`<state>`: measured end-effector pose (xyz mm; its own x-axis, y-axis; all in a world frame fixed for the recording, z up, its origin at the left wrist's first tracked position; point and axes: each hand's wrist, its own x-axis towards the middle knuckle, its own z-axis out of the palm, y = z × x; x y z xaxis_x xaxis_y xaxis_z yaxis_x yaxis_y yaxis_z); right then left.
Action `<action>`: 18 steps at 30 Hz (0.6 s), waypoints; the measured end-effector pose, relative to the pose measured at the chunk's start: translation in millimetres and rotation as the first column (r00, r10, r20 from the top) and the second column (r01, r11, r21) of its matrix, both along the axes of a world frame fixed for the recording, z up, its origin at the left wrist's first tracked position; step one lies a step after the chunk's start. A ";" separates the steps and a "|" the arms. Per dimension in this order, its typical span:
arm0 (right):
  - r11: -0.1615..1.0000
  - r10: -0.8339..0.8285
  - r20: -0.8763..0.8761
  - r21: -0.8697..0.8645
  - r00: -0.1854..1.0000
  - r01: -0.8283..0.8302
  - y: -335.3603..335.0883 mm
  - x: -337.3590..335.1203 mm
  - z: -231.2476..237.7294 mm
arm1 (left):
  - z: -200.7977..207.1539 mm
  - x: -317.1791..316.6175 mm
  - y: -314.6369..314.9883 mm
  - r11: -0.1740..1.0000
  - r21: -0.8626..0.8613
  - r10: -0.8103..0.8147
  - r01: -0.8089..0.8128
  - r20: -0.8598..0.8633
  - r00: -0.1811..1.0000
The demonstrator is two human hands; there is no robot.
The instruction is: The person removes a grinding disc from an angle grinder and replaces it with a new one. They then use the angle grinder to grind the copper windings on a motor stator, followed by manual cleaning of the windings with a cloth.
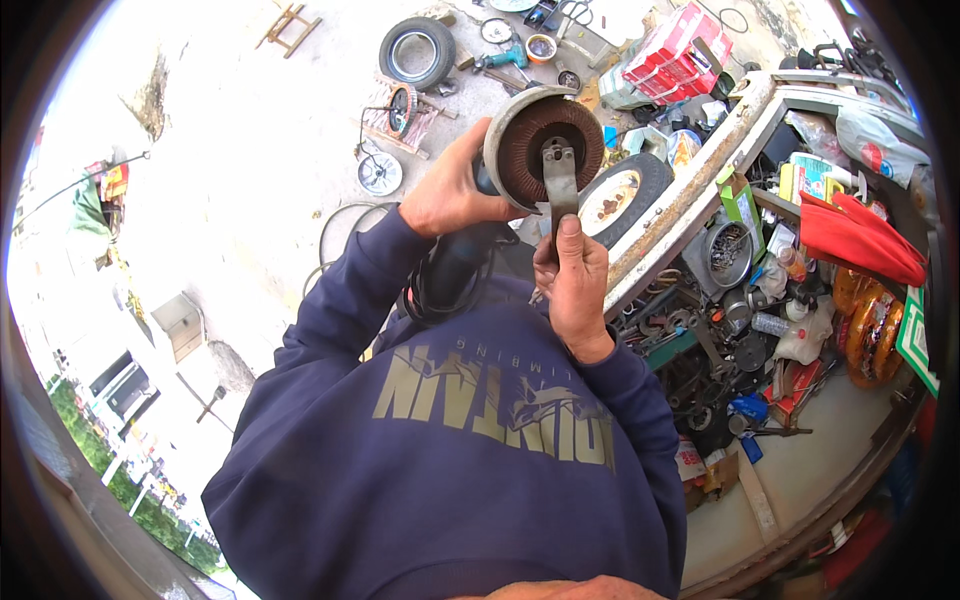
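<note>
My left hand [452, 190] is wrapped round the head of an angle grinder [492, 140], held up in front of my chest with its disc side facing me. A reddish-brown abrasive disc [525, 165] sits inside the pale curved guard. In my right hand [580, 290] is a flat metal pin spanner [562, 190], gripped with the thumb along it. The spanner's forked end lies over the disc's centre nut; whether its pins are seated I cannot tell. Below my left wrist hangs the grinder's dark body with a coiled black cable [440, 290].
To my right stands a worn-framed bench [690, 185] crowded with tools, bottles, a metal bowl [728, 250] and a red cloth [862, 238]. A wheel with a tyre [625, 195] leans beside it. Ahead on the ground lie another tyre [417, 52], a teal power tool [502, 60] and red boxes [680, 55].
</note>
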<state>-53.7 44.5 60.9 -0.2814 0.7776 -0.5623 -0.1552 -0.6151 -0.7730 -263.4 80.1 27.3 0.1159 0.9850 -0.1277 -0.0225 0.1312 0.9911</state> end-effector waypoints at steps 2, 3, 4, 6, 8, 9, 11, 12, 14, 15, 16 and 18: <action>0.998 -0.037 -0.029 -0.055 0.999 0.035 0.5 -2.2 -1.7 | -0.6 1.9 -1.6 1.000 0.013 0.014 -0.013 -0.088 0.996; 0.995 -0.078 -0.091 -0.071 0.993 0.072 0.4 -5.5 -6.0 | 5.2 5.1 -1.0 0.999 -0.027 0.017 -0.020 -0.101 0.995; 0.991 -0.103 -0.095 -0.092 0.990 0.095 -4.2 -8.3 -3.7 | 5.4 9.4 -5.5 0.999 -0.015 0.033 -0.035 -0.081 0.996; 0.987 -0.124 -0.110 -0.116 0.986 0.111 -5.1 -13.3 -3.2 | 2.4 11.0 -7.6 0.998 0.015 0.058 -0.057 -0.063 0.996; 0.984 -0.129 -0.120 -0.140 0.984 0.112 -9.6 -13.2 -7.8 | -5.6 13.0 -12.1 0.998 0.028 0.060 -0.058 -0.062 0.996; 0.981 -0.136 -0.151 -0.158 0.979 0.112 -11.2 -14.3 -8.2 | -7.3 13.0 -14.0 0.998 0.004 0.066 -0.066 -0.056 0.996; 0.973 -0.165 -0.204 -0.192 0.965 0.126 -12.3 -17.7 -10.9 | -10.3 13.1 -16.3 0.997 -0.045 0.065 -0.067 -0.039 0.997; 0.971 -0.171 -0.196 -0.202 0.966 0.131 -14.8 -18.9 -16.1 | -7.9 16.0 -16.4 0.995 -0.034 0.096 -0.096 -0.017 0.995; 0.957 -0.190 -0.171 -0.254 0.967 0.143 -14.5 -24.4 -16.7 | -8.7 12.6 -16.8 0.986 -0.149 0.072 -0.071 0.001 0.997; 0.945 -0.209 -0.157 -0.286 0.965 0.159 -8.3 -28.0 -15.7 | -16.0 8.6 -13.7 0.985 -0.162 0.056 -0.057 -0.007 0.998; 0.954 -0.172 -0.183 -0.275 0.968 0.118 -3.2 -28.4 -15.0 | -21.1 3.5 -10.0 0.984 -0.169 0.044 -0.051 -0.047 0.998; 0.977 -0.117 -0.205 -0.200 0.972 0.076 -1.7 -23.3 -10.7 | -20.3 -2.0 -8.2 0.987 -0.158 0.006 -0.010 -0.028 1.000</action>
<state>-77.0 42.9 50.3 -0.3404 0.6923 -0.6363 -0.3702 -0.7207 -0.5861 -265.4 71.9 6.9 0.1026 0.9530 -0.2852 0.0025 0.2865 0.9581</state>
